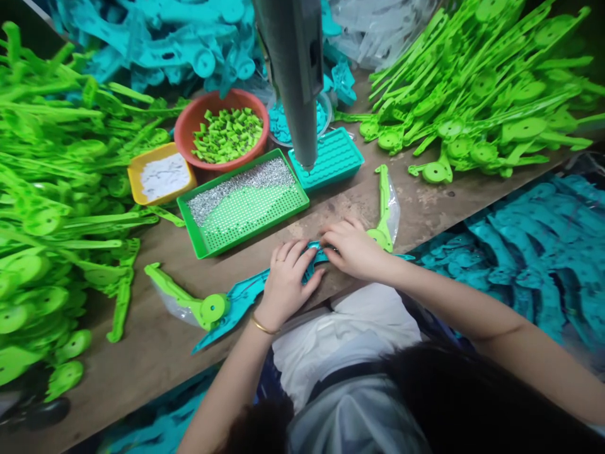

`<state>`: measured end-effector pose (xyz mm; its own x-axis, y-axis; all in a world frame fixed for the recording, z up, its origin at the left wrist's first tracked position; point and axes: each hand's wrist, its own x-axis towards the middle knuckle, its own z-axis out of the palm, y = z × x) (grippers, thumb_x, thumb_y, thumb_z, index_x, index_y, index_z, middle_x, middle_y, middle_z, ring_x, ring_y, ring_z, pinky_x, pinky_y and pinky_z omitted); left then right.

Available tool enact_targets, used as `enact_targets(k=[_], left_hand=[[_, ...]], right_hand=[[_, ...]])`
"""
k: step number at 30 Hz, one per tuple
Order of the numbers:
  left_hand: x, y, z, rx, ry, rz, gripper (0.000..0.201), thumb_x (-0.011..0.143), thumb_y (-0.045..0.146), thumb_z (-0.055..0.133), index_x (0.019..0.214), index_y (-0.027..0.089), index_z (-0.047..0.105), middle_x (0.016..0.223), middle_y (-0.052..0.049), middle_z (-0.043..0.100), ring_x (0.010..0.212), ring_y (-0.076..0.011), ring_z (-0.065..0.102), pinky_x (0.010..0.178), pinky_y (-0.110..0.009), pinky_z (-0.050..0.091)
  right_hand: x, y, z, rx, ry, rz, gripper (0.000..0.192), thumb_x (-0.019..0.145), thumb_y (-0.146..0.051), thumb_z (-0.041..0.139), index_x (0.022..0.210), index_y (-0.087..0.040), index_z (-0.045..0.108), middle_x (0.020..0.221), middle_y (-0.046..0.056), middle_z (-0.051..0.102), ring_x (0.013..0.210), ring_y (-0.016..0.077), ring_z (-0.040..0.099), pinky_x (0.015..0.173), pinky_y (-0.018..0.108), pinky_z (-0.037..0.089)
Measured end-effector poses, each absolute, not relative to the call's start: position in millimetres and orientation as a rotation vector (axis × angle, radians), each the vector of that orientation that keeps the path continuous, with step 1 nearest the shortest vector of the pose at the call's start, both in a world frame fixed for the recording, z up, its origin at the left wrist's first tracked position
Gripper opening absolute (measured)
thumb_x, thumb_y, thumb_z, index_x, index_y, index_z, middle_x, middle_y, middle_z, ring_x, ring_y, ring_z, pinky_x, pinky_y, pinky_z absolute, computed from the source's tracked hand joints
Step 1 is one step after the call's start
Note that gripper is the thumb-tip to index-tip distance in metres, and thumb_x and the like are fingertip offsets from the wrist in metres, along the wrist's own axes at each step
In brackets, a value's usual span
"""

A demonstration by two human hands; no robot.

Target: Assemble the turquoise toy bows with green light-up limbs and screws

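Observation:
My left hand (286, 280) presses down on a long teal plastic part (239, 299) lying along the near edge of the brown table (155, 347). My right hand (352, 247) grips the same teal part just to the right, fingers curled over it. A green plastic arm with a round hub (189, 301) lies left of my left hand, overlapping the teal part's left end. Another green arm (384, 211) lies just beyond my right hand. A grey powered screwdriver (293, 75) hangs down above the table.
A green perforated tray of small screws (243, 205), a teal tray (328, 157), a red bowl of green clips (222, 129) and a yellow dish (161, 173) sit behind the hands. Green part heaps (42, 208) (486, 88) flank the table; teal parts (534, 252) lie at right.

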<state>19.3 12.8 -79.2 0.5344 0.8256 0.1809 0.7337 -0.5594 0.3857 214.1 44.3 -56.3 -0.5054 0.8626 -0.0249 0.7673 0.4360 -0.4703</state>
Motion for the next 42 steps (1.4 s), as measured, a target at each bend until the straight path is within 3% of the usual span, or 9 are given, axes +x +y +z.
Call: enact_targets(k=[4,12,19,25,31,38,42], left_hand=[[19.5,12.6,-79.3,2.508,1.304,0.508,0.038,0.089,0.036,0.056,0.122,0.019,0.057,0.132,-0.011,0.057,0.125,-0.0271,0.047,0.108,-0.049,0.034],[18.7,12.4,-80.3,2.519,1.306,0.515,0.037,0.09,0.037,0.055,0.121,0.018,0.057,0.132,-0.011,0.058,0.124,-0.0269,0.047,0.108,-0.049,0.035],[20.1,12.6,-79.2,2.551,1.318,0.464,0.037,0.09,0.037,0.054,0.122,0.019,0.058,0.132,-0.011,0.057,0.121,-0.0275,0.048,0.107,-0.05,0.035],[23.4,12.5,-73.5,2.564,1.398,0.348,0.038,0.09,0.039,0.051,0.123,0.021,0.059,0.129,-0.013,0.057,0.119,-0.0314,0.047,0.104,-0.054,0.035],[20.9,12.7,-75.9,2.523,1.371,0.407,0.039,0.09,0.039,0.052,0.124,0.021,0.057,0.132,-0.015,0.053,0.121,-0.0297,0.046,0.105,-0.051,0.035],[23.8,16.4,-72.2,2.524,1.382,0.342,0.037,0.09,0.041,0.053,0.121,0.022,0.058,0.132,-0.014,0.052,0.123,-0.0314,0.043,0.105,-0.053,0.035],[19.8,15.4,-70.7,2.476,1.335,0.421,0.043,0.089,0.042,0.054,0.126,0.02,0.053,0.133,-0.015,0.05,0.124,-0.0298,0.044,0.105,-0.05,0.036]], right_hand=[[213.2,48.9,-53.2,-1.414,-2.53,0.627,0.019,0.09,-0.018,0.049,0.093,-0.016,0.068,0.113,0.009,0.065,0.108,0.0234,0.055,0.109,0.046,0.023],[209.0,49.2,-61.6,-1.469,-2.511,0.53,0.019,0.092,-0.021,0.047,0.093,-0.014,0.064,0.107,0.011,0.065,0.102,0.0244,0.053,0.093,0.038,0.035],[205.4,38.3,-69.7,-1.444,-2.539,0.219,0.022,0.093,-0.02,0.045,0.096,-0.012,0.064,0.108,0.013,0.064,0.099,0.025,0.05,0.1,0.04,0.031],[212.1,36.1,-62.5,-1.419,-2.477,0.398,0.023,0.093,-0.022,0.045,0.1,-0.015,0.066,0.111,0.01,0.066,0.102,0.0244,0.053,0.098,0.039,0.033],[230.3,34.6,-50.0,-1.52,-2.353,0.533,0.022,0.089,-0.018,0.047,0.101,-0.017,0.066,0.116,0.01,0.064,0.108,0.025,0.054,0.097,0.041,0.036],[230.3,29.8,-54.7,-1.431,-2.541,0.455,0.03,0.091,-0.037,0.053,0.11,-0.017,0.065,0.126,0.012,0.06,0.116,0.0283,0.051,0.11,0.052,0.023],[237.7,28.4,-55.1,-1.455,-2.456,0.512,0.036,0.09,-0.038,0.056,0.119,-0.018,0.06,0.127,0.012,0.059,0.119,0.0266,0.051,0.111,0.051,0.025]])
